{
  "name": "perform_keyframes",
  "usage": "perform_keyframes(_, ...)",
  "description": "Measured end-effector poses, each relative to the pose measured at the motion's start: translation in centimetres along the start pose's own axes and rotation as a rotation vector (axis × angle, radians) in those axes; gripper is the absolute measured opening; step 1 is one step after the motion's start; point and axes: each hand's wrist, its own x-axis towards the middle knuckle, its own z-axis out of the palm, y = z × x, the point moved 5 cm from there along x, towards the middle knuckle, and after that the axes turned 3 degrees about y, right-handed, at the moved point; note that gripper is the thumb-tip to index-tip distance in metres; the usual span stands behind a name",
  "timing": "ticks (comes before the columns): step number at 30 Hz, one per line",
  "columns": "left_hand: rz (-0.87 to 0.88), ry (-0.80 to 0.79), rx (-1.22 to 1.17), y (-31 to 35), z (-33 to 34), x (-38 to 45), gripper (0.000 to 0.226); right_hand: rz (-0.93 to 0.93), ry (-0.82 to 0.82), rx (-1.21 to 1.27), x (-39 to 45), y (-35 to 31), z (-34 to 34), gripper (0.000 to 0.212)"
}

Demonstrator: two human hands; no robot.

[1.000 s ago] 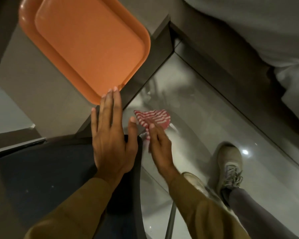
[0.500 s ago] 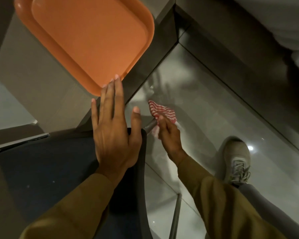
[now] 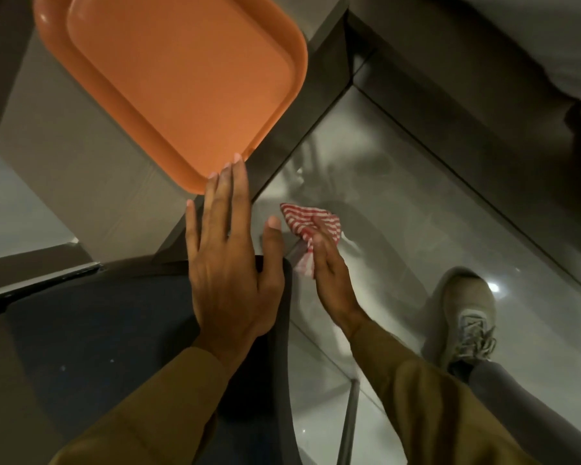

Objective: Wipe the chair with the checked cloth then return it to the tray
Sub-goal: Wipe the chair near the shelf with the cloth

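The dark blue chair seat (image 3: 114, 347) fills the lower left. My left hand (image 3: 230, 263) lies flat on its right front corner, fingers spread and holding nothing. Just past the seat's right edge, my right hand (image 3: 331, 276) grips the red-and-white checked cloth (image 3: 307, 226), bunched up below seat level beside the chair frame. An empty orange tray (image 3: 168, 75) sits on the table at the upper left, its near corner just beyond my left fingertips.
The grey table (image 3: 64, 169) holding the tray ends in a dark edge running diagonally. Glossy floor tiles (image 3: 399, 213) spread to the right, with my shoe (image 3: 467, 317) on them. A metal chair leg (image 3: 348, 427) drops below the seat. White bedding lies at top right.
My right hand with the cloth has shifted slightly down along the chair's side. The left hand stays flat on the seat corner.
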Motion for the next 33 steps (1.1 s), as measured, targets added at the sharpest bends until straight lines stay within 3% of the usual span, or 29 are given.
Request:
perform_keyframes(3, -0.014, -0.018, -0.006, 0.0, 0.0, 0.0, 0.067, 0.117, 0.047, 0.061, 0.9, -0.7, -0.3, 0.047)
perform_keyframes(9, -0.018, -0.051, 0.016, 0.5, -0.3, 0.1, 0.069, -0.046, -0.118, 0.051, -6.5, -4.6, 0.9, 0.038)
perform_keyframes(14, -0.004, -0.032, 0.012, 0.2, -0.1, 0.1, 0.068, -0.125, -0.095, -0.027, -3.9, -2.7, 1.3, 0.041)
perform_keyframes(19, -0.015, -0.016, -0.024, 0.0, 0.1, 0.0, 0.068, 0.056, -0.022, -0.028, 3.3, 1.0, -0.6, 0.046)
perform_keyframes(23, -0.027, -0.025, -0.031, 0.0, -0.1, 0.0, 0.069, 0.138, 0.049, 0.032, 1.3, -0.3, -0.4, 0.045)
perform_keyframes(28, -0.025, -0.037, -0.015, 0.3, -0.2, 0.1, 0.070, -0.058, -0.102, 0.052, -7.4, -4.0, 1.5, 0.040)
perform_keyframes(33, -0.009, -0.034, -0.032, 0.4, -0.2, -0.1, 0.070, -0.115, -0.112, -0.012, -5.3, -2.1, 2.2, 0.052)
